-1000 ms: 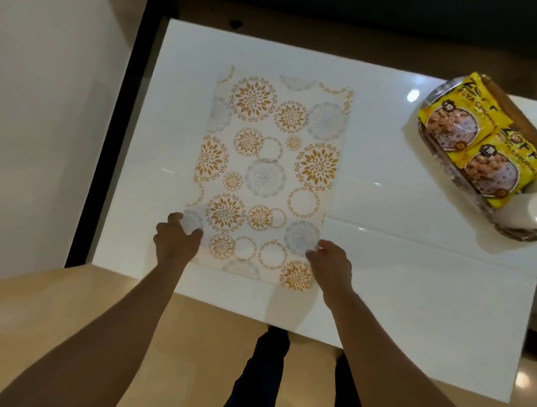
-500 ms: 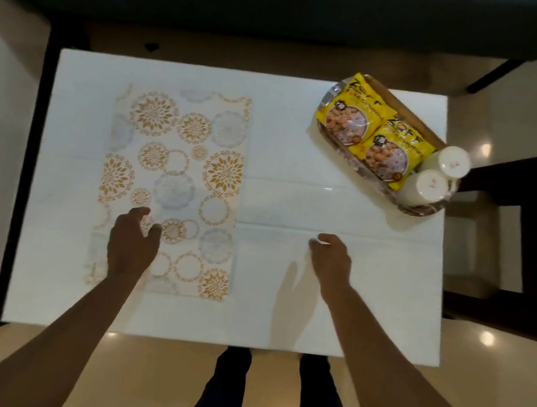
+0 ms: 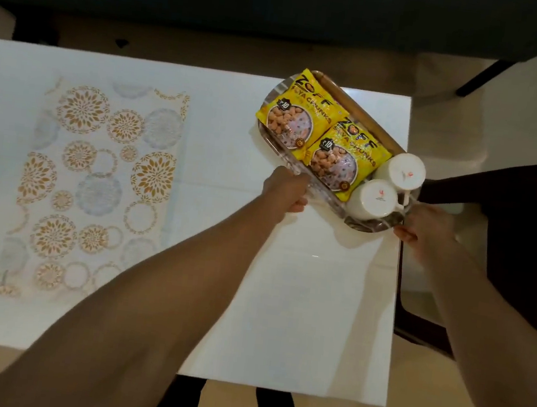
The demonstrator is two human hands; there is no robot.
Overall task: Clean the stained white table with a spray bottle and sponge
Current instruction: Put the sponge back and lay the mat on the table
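Head view: the white desk (image 3: 298, 307) fills the middle of the frame, seen from above. At its far right corner sits a tray (image 3: 286, 153) with a clear rim and a wooden far edge, set at a slant. In it lie 2 yellow snack packets (image 3: 315, 131) side by side and 2 white cups (image 3: 388, 186) standing upside down at the tray's right end.

The left grip (image 3: 287, 188) reaches across the desk and curls its fingers round the tray's near long rim, just below the packets. The right grip (image 3: 424, 229) holds the tray's right end, beside the nearer cup, with its fingers curled at the rim; it hangs past the desk's right edge.

On the left half of the desk lies a patterned mat (image 3: 95, 183) with gold and grey circles, flat and well apart from both grips. The bare white surface between mat and tray lies under the left forearm. No stain can be made out in this light.
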